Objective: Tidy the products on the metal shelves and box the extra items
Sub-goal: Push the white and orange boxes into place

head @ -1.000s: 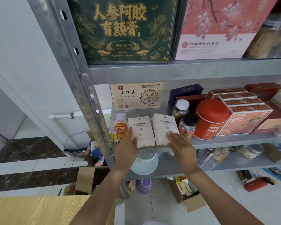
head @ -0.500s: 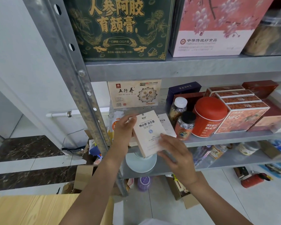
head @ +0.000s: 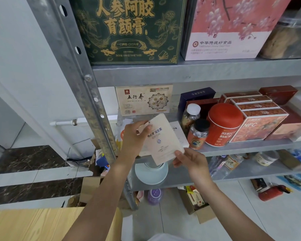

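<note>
The left hand (head: 134, 138) curls round the upper left edge of a white box (head: 161, 141), thumb on its printed face; the right hand (head: 191, 160) pinches the lower right corner; the box is tilted in the air just in front of the middle metal shelf (head: 250, 145), clear of its surface. A second white box (head: 180, 134) lies on that shelf behind it, beside a black-lidded jar (head: 198, 134) and a red tin (head: 223, 124); a row of orange NFC boxes (head: 261, 122) stands to the right. The grey shelf above bears a green box (head: 129, 30) and a pink box (head: 229, 28); a perforated steel upright (head: 80, 75) runs down the left. The lower shelf holds a white bowl (head: 151, 174). Below, the floor (head: 276, 214) is pale tile with a dark marble strip (head: 24, 159); an open cardboard carton (head: 198, 204) sits on it; a light wooden surface (head: 33, 223) fills the near left corner.
</note>
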The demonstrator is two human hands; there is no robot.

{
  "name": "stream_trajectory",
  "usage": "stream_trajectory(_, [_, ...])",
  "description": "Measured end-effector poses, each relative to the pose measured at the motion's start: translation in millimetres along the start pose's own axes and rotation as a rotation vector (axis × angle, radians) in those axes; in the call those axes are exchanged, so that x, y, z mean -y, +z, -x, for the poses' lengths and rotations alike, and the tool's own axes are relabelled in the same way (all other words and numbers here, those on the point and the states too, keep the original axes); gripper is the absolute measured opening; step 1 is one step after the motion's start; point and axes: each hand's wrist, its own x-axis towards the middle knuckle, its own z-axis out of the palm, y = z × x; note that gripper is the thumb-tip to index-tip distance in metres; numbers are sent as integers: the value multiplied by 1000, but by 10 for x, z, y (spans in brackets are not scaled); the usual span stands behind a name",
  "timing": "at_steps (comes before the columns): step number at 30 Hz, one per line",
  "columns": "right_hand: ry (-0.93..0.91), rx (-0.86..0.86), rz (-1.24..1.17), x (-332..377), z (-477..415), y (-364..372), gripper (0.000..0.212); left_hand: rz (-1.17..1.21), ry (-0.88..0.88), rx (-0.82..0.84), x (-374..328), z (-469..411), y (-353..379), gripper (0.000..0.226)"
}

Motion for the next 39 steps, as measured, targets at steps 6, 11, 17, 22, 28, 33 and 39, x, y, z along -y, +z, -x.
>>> stream_trajectory(6, [-812, -226, 961, -127, 49, -29, 39, 314, -185, 77, -18, 76, 77, 18])
stream_trajectory(11, [-584, -79, 616, -86, 90, 18, 47, 534, -151, -8, 13, 69, 47, 17])
stream_trajectory(17, [326, 198, -542, 77, -24, -19, 42, 708, -89, 206, 51, 77, -56, 44])
stream_trajectory(22, [313, 233, -680, 119, -16, -56, 33, 655, -98, 207, 92, 79, -78, 39])
stream_trajectory(28, [-236, -57, 139, 41, 44, 86, 27, 229, -139, 125, 59, 133, 55, 29])
stream_trajectory(33, [-824, -161, 851, -114, 31, 130, 61, 663, -311, 266, 69, 191, 133, 61])
stream_trajectory(39, [-360, 51, 512, -166, -30, 57, 80, 713, -301, 196, 91, 122, 64, 36])
